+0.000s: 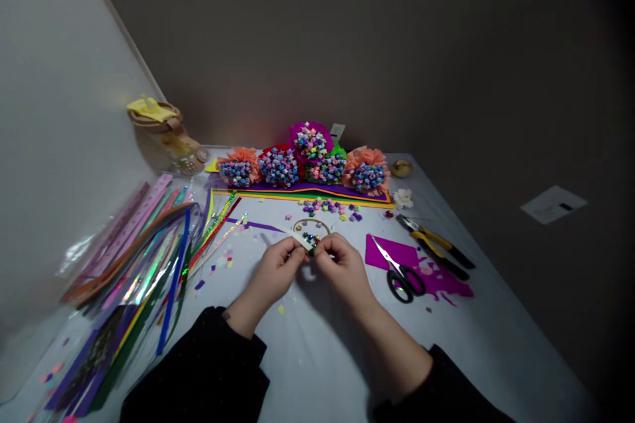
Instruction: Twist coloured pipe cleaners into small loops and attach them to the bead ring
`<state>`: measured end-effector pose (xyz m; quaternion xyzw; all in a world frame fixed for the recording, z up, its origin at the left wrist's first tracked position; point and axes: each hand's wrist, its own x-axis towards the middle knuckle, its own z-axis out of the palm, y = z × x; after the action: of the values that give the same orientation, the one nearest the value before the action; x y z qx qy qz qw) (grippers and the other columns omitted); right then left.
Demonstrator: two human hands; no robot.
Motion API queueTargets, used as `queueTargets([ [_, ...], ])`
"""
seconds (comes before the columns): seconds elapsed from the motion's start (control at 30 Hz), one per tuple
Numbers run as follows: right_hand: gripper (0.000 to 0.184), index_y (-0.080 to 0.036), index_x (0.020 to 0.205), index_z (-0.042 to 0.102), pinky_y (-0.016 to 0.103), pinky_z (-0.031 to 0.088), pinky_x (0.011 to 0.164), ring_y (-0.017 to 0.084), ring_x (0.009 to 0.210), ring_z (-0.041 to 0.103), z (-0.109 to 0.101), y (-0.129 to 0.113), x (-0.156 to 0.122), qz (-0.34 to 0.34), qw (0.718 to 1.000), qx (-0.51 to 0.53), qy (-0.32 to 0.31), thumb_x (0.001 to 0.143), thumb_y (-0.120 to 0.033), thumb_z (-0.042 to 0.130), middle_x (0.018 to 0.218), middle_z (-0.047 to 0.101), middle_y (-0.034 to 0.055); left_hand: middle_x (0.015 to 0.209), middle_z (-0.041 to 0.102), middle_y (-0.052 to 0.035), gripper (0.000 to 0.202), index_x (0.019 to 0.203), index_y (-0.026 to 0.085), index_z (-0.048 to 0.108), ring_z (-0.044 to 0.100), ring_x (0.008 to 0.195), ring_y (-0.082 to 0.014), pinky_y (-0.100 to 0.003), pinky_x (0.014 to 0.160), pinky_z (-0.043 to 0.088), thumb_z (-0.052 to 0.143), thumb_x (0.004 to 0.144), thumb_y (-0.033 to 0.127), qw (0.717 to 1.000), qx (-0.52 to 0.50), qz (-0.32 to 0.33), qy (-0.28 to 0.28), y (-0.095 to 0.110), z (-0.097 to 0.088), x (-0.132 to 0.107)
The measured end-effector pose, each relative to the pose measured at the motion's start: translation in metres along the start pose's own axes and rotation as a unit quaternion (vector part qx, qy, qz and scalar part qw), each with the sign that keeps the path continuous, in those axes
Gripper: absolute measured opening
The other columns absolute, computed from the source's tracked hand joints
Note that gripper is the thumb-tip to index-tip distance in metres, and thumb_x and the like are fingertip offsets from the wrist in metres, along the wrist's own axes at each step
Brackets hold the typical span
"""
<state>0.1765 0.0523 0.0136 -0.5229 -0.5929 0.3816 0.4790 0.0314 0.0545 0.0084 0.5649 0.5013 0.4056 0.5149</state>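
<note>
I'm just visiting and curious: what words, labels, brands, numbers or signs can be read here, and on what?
None can be read.
White card on the right wall: a dark rectangular mark, too blurred to read.
Small white card behind the paper flowers: a dark mark, too small to read.
Pale strip at the hands, scissors and pliers: no lettering that I can make out.

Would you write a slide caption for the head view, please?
Left hand and right hand meet at a pale strip, scissors and pliers to the right, colourful flowers behind.
</note>
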Motion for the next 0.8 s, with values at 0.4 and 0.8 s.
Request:
queueTargets([
  [0.4, 0.011, -0.019, 0.059, 0.053, 0.026, 0.041, 0.058, 0.014, 0.062, 0.052, 0.000, -0.001, -0.001, 0.003, 1.000, 0.008, -0.026, 0.070, -0.017, 0.051, 0.064, 0.054, -0.0002, 0.061, 0.050, 0.0022, 0.019, 0.070, 0.016, 0.056, 0.045, 0.059, -0.0114, -0.022, 0.057, 0.036, 0.059, 0.075, 0.034, 0.992, -0.103, -0.060, -0.035, 0.003, 0.000, 0.002],
  [0.8, 0.011, -0.018, 0.059, 0.055, 0.025, 0.041, 0.057, 0.013, 0.060, 0.050, 0.000, 0.001, 0.001, 0.015, 0.998, 0.013, -0.058, 0.070, -0.020, 0.053, 0.063, 0.052, -0.0009, 0.064, 0.050, 0.0024, 0.017, 0.069, 0.016, 0.055, 0.046, 0.063, -0.0125, -0.023, 0.061, 0.037, 0.051, 0.080, 0.029, 0.996, 0.074, 0.015, -0.057, 0.009, -0.009, 0.001],
])
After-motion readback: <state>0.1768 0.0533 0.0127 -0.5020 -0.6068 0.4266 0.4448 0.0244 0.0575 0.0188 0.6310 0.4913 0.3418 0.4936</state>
